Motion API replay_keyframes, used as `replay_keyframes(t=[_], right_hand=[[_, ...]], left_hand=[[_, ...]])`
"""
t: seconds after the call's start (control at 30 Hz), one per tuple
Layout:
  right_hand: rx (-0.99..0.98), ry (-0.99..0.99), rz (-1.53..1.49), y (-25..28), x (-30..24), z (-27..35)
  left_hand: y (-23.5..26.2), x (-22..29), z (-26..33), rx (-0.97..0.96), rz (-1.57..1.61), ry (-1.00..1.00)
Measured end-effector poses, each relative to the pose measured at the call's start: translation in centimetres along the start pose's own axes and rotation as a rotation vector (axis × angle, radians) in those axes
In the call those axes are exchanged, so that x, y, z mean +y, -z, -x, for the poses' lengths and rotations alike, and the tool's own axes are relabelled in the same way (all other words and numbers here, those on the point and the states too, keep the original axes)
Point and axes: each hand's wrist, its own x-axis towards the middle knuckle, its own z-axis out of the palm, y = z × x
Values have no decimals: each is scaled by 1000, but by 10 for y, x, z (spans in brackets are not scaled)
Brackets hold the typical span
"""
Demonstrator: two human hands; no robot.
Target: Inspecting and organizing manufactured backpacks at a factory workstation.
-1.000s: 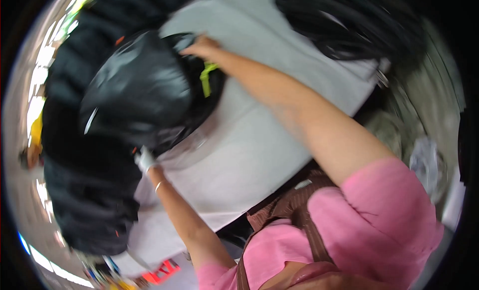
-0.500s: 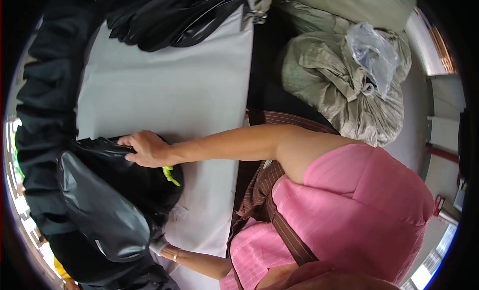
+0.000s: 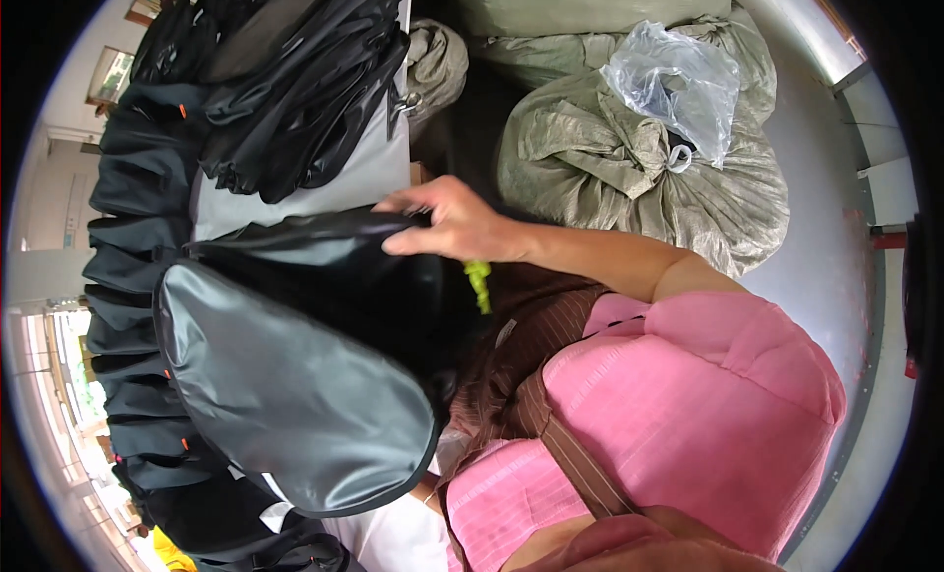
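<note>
Grey tabletop point(image 3: 295, 203) carries rows of stacked black bags point(image 3: 123, 247) along its left edge. Over it, the large black glossy fabric bag point(image 3: 295, 375) hangs from the right hand point(image 3: 447, 223), fingers closed on its upper edge; this one-edge grip could slip. Left hand is hidden beneath, state indeterminable; woven olive sacks point(image 3: 639, 169) lie right.

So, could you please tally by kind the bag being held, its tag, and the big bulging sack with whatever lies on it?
Black bag, gripped by the right hand: 1
Lime-green tag on that bag: 1
Bulging grey-green woven sack: 1
Clear plastic bag on top of the sack: 1
Total: 4
</note>
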Motion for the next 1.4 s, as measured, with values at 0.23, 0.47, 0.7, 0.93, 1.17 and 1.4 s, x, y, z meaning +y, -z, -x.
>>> replay_keyframes(t=[0.23, 0.47, 0.7, 0.93, 1.17, 1.4], right_hand=[[396, 28, 29, 153, -79, 85], [1113, 157, -11, 291, -120, 229], [1416, 76, 142, 398, -71, 382], [1798, -270, 256, 480, 33, 506], [1297, 131, 1041, 494, -57, 325], [431, 118, 590, 289, 2, -38]], left_hand=[[-226, 65, -17, -402, 5, -335], [-356, -26, 103, -877, -122, -361], [-423, -209, 248, -1414, -120, -17], [-386, -282, 246, -2074, -631, -169], [-331, -242, 177, -1415, -432, -192], [-237, -229, 127, -886, -200, 115]])
